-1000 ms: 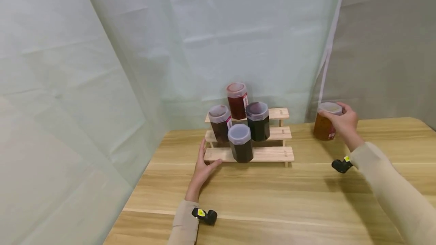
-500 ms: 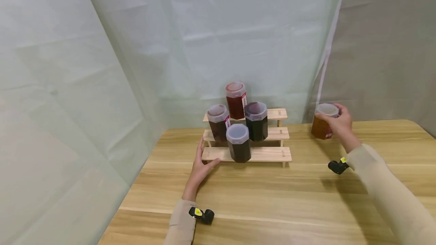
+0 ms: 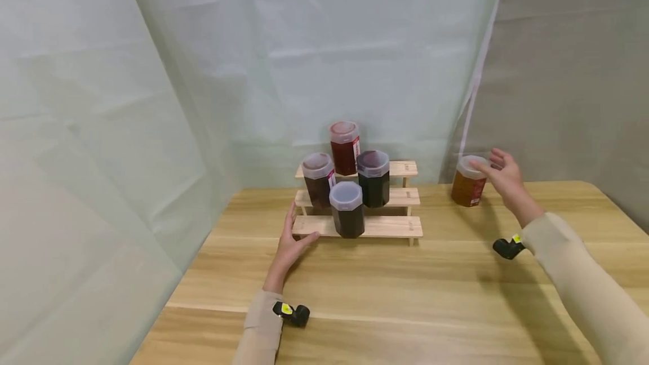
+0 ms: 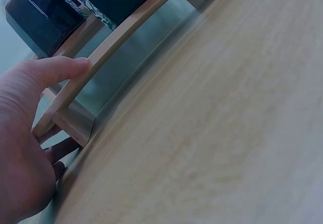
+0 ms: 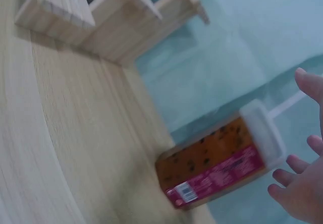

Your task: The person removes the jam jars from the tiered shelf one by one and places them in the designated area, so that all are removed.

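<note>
A three-step wooden display rack point(image 3: 390, 226) stands on the table. Dark-filled jars with translucent lids rest on it: one jar point(image 3: 347, 210) on the front step, two on the middle step, and a red-filled jar point(image 3: 345, 148) on the top step. My left hand point(image 3: 290, 246) grips the rack's left end. In the left wrist view its thumb lies on the front plank's edge, with the fingers behind the leg. An orange-brown jar point(image 5: 217, 158) with a magenta label stands upright on the table, right of the rack. My right hand point(image 3: 507, 179) is beside its lid, fingers spread and apart from it.
The wooden table point(image 3: 405, 292) reaches back to pale cloth point(image 3: 355, 44) hung behind and to the left. Grey cloth point(image 3: 573, 83) hangs at the right. A small black wrist device point(image 3: 291, 314) is on the left sleeve, another black device point(image 3: 509, 248) on the right.
My right hand has let go of the orange-brown jar, its fingers spreading off the lid toward the right. The left hand keeps its grip on the rack. The view has shifted slightly.
</note>
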`<state>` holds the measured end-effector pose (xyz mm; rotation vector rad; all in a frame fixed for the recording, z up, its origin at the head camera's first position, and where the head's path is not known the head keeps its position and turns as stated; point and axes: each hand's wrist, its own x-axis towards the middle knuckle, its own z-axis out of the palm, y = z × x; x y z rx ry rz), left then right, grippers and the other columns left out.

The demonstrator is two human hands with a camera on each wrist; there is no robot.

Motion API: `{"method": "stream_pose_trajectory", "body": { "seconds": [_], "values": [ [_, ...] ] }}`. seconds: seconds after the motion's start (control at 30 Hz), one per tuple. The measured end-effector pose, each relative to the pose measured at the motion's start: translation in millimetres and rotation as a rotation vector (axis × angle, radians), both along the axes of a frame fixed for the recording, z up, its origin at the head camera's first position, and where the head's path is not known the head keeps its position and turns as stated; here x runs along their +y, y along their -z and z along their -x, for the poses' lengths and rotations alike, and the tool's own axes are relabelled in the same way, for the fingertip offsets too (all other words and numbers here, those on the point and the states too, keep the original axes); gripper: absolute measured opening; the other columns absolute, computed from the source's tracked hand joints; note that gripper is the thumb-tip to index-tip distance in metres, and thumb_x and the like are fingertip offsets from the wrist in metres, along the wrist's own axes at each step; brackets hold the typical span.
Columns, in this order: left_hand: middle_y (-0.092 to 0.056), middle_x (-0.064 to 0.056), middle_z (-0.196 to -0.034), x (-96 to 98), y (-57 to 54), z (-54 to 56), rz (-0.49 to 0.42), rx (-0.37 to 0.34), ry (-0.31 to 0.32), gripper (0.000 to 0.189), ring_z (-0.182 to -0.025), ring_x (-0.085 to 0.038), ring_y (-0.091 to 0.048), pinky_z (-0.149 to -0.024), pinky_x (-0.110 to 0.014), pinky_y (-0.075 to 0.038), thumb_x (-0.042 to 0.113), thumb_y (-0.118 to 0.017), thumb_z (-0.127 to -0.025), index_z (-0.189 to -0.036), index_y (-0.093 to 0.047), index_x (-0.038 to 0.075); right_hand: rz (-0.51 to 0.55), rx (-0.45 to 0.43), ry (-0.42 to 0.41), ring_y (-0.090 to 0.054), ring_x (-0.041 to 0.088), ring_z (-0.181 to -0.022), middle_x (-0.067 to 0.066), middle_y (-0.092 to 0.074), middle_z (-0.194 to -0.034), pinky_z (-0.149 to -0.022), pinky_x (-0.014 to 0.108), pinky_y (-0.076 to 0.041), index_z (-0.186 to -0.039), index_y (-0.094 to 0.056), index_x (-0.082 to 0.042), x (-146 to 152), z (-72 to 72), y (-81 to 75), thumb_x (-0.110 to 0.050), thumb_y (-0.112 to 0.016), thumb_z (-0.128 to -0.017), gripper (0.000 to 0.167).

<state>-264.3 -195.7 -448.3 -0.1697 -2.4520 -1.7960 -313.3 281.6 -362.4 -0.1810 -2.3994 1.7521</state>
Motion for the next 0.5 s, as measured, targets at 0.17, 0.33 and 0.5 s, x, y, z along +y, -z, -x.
{"method": "stream_pose_trajectory", "body": {
  "seconds": [0.17,0.33,0.5],
  "values": [
    [-0.007,-0.005,-0.166,-6.1,17.4,5.8,-0.005,0.009,-0.024,0.1,-0.152,-0.033,-0.011,-0.118,-0.064,-0.013,0.017,-0.076,-0.084,-0.158,-0.009,0.03,-0.006,0.041,-0.045,-0.012,0.043,-0.149,0.023,-0.009,-0.163,-0.119,0.058,-0.018,-0.157,-0.009,-0.006,-12,-8.0,-16.5,-0.045,-0.057,-0.095,0.087],
    [-0.01,-0.005,-0.166,-3.3,19.9,9.8,-0.013,0.021,-0.015,0.101,-0.152,-0.033,-0.012,-0.118,-0.063,-0.011,0.02,-0.077,-0.083,-0.157,-0.01,0.034,0.046,0.075,-0.103,-0.014,0.037,-0.151,0.018,-0.012,-0.164,-0.121,0.053,-0.017,-0.157,-0.011,-0.011,-32,-16.6,-36.0,-0.045,-0.057,-0.095,0.085],
    [-0.01,-0.005,-0.166,-5.5,15.8,15.8,-0.027,0.01,-0.017,0.1,-0.153,-0.033,-0.01,-0.119,-0.062,-0.009,0.016,-0.076,-0.084,-0.157,-0.01,0.032,0.182,0.128,-0.175,-0.019,0.031,-0.15,0.016,-0.019,-0.163,-0.123,0.047,-0.018,-0.157,-0.017,-0.013,-73,-10.5,-41.7,-0.038,-0.058,-0.096,0.078]
  ]
}}
